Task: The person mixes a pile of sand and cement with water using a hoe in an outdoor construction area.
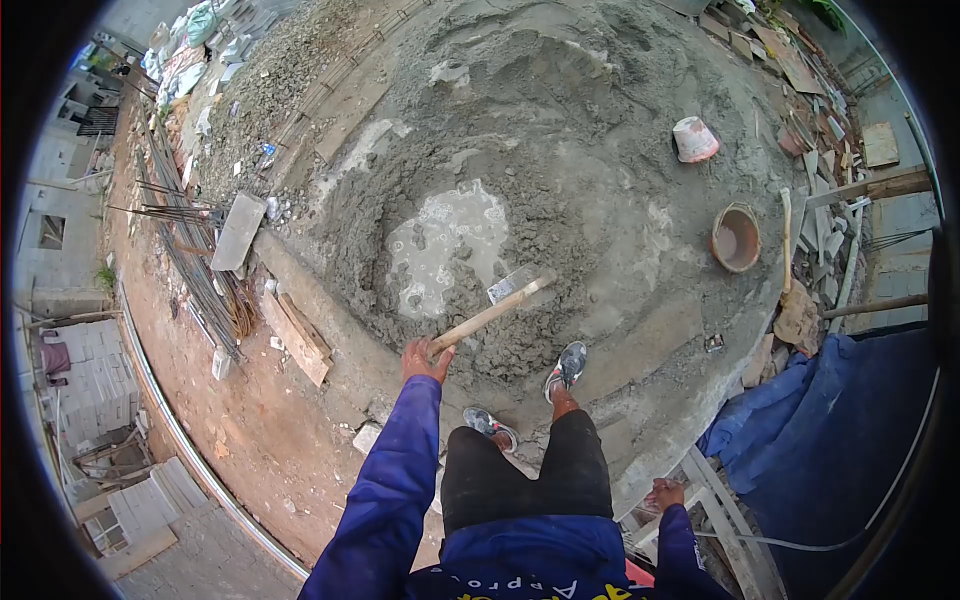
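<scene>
My left hand point(427, 361) is closed around the near end of the wooden handle of a hoe point(492, 314). The handle slants up to the right, and the pale metal blade lies by its far end on the wet grey mortar mix point(545, 325). In the middle of the heap is a pool of cloudy water point(445, 245), ringed by lumpy mix. Down at my right side hangs my right hand point(665, 494), its fingers loosely bent and slightly apart, with nothing visible in them. Both my feet stand at the near edge of the mix.
A whitish bucket point(695, 140) lies tilted on the mix, and an orange-brown bucket point(736, 238) with grey contents stands to the right. Another wooden handle point(786, 240) lies beyond it. Blue tarp point(800, 430) covers the lower right. Steel bars point(185, 240) and planks point(297, 335) lie left.
</scene>
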`<move>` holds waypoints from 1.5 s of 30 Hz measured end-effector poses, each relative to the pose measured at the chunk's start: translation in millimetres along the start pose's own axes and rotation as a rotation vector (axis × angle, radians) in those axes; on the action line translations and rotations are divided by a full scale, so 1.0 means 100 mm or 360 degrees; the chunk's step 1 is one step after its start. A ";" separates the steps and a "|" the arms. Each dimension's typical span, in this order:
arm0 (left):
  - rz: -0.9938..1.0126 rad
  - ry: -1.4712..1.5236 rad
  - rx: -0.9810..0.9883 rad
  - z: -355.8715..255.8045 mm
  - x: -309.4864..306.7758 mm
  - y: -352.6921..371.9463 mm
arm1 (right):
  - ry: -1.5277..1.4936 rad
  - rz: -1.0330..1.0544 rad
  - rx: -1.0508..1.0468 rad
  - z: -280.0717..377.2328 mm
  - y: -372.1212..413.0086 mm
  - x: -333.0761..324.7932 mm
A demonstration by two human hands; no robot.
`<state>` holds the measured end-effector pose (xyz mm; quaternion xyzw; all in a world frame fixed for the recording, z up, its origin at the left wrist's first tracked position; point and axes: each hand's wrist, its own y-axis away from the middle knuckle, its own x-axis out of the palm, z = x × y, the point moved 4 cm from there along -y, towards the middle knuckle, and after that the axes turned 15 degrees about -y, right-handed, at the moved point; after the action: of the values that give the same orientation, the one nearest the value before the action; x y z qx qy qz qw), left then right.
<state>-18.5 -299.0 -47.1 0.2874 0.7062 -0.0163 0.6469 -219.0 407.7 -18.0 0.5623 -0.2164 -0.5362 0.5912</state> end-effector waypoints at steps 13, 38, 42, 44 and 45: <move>0.1302 -0.0794 0.0228 -0.64 1.33 -0.39 | -0.0206 0.0547 -0.0353 2.62 -1.81 2.87; 0.1129 0.0940 -0.0216 2.01 3.04 0.06 | -0.0062 0.0183 -0.0854 1.84 -1.75 8.76; 0.1064 0.1447 -0.0417 1.79 3.59 -0.03 | 0.0491 -0.0020 -0.0917 1.65 -2.59 8.99; 0.1299 0.1485 -0.0651 1.82 3.66 0.58 | 0.0754 -0.0093 -0.0778 0.84 -3.03 8.78; 0.1346 0.1369 -0.0595 1.79 3.43 0.61 | 0.0835 -0.0053 -0.0760 0.46 -3.28 8.64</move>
<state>169.9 -186.6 -371.4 0.4046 0.7194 0.4815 0.2949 -101.1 -302.1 -599.7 0.5302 0.0834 -0.4186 0.7326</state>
